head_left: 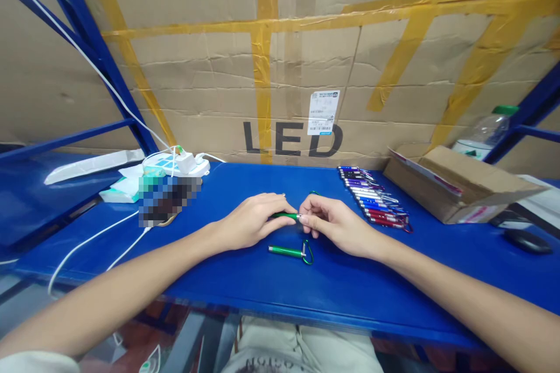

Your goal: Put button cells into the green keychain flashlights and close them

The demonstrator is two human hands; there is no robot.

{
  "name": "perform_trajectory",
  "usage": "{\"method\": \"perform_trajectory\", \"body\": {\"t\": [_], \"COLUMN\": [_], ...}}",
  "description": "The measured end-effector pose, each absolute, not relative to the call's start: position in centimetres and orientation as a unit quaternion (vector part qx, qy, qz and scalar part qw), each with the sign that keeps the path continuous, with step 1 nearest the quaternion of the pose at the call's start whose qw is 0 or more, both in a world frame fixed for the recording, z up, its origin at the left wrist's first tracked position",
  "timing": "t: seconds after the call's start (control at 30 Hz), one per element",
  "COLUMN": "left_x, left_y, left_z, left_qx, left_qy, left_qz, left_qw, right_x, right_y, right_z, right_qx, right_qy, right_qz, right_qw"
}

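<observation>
My left hand [251, 218] is closed round a slim green keychain flashlight [286, 216] just above the blue table. With thumb and fingers, my right hand [336, 224] pinches the silver end of that same flashlight. Part of a green loop shows behind the right hand; whether it belongs to the held flashlight I cannot tell. Nearer to me, a second green flashlight [285, 251] lies flat, its green carabiner [308, 252] at the right end. To the right is a row of flashlights [371, 195] in silver, blue, red and dark colours, many with clips.
Behind the blue table [236, 285] stands a large taped carton [201, 87]. At right are an open cardboard box [464, 186], a plastic bottle [481, 134] and a black mouse [527, 240]. A power strip [199, 168], cables and a pixelated object [168, 201] lie at left.
</observation>
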State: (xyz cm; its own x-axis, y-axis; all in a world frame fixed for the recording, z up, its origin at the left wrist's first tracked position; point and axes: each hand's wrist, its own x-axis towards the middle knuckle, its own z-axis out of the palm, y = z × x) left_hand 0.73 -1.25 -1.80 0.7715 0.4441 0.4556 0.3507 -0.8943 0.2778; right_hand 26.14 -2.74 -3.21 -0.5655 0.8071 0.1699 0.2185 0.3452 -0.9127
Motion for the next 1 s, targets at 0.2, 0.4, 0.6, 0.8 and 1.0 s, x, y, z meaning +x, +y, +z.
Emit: {"method": "perform_trajectory", "body": {"t": [0.2,0.4,0.6,0.8,1.0], "left_x": [0.76,0.71,0.62,0.56,0.65], "left_y": [-1.38,-1.3,-1.29,-1.3,-1.03], "left_z": [-1.74,-1.82,-1.91,-1.89,-2.14], "left_qx": [0.935,0.935,0.94,0.939,0.936], "left_qy": [0.194,0.177,0.172,0.172,0.176], "left_qz": [0.291,0.305,0.293,0.28,0.298], "left_qw": [0.059,0.035,-0.016,-0.103,-0.06], "right_x": [25.97,25.84,25.76,25.56,25.69], "right_y": [-2.94,-3.01,-2.75,-2.85,-2.29], "right_z": [-2.67,-2.48,-2.72,-2.64,-3.22], "right_qx": [-0.339,-0.329,-0.318,-0.311,-0.312], "right_qy": [-0.733,-0.726,-0.705,-0.679,-0.711], "right_qz": [0.49,0.507,0.548,0.588,0.539], "right_qw": [0.326,0.328,0.319,0.31,0.325]}}
